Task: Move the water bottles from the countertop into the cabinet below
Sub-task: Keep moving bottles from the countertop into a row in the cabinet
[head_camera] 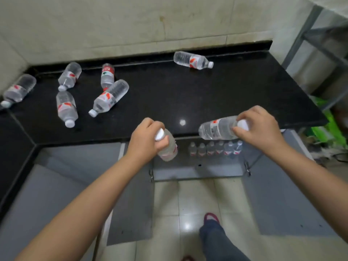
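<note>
My left hand (146, 139) grips a clear water bottle (169, 150) by its white cap, hanging it just past the front edge of the black countertop (169, 91). My right hand (258, 127) holds a second bottle (216, 129) at the cap end, tilted sideways over the counter's front edge. Several more bottles lie on their sides on the counter: a group at the left (66, 108) and one at the back (192, 60). Below, the open cabinet (197, 170) holds a row of several upright bottles (216, 148).
Grey cabinet doors stand open on both sides, the left door (130, 204) and the right door (282, 194). A metal rack (323, 53) and green items (327, 127) are at the right. My leg and red slipper (212, 223) are on the tiled floor.
</note>
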Tool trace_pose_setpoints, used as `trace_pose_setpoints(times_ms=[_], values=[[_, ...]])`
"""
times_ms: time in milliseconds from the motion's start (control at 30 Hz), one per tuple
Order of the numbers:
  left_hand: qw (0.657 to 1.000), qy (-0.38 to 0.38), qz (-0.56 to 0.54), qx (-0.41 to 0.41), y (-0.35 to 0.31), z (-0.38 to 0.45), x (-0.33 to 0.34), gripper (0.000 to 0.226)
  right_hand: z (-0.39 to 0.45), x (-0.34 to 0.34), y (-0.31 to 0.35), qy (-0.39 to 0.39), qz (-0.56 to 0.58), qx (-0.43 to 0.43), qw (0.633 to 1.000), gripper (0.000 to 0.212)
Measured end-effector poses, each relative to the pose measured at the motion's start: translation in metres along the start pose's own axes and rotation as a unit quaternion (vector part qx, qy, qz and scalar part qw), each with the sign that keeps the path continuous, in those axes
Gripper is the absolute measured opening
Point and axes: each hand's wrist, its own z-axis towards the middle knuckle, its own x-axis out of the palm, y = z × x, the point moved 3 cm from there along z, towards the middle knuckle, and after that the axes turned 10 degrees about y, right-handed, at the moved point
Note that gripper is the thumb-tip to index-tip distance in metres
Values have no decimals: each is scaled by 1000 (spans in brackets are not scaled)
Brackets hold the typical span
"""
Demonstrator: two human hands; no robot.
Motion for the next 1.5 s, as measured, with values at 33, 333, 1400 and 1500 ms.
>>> trace_pose_setpoints(times_ms=[33, 333, 1400, 1500], values=[[999, 27, 1, -26, 2, -10, 5, 46, -6, 3, 6, 29, 9, 1, 1000, 22], [927, 308, -9, -215, 51, -103, 114, 29, -51, 129, 3, 333, -7, 49, 942, 28], [928, 220, 114, -277, 356, 5, 524, 61, 107, 594, -181, 339, -140, -63, 928, 42], [934, 247, 105, -237, 364, 7, 526, 64, 99, 594, -182, 311, -155, -100, 932, 32]])
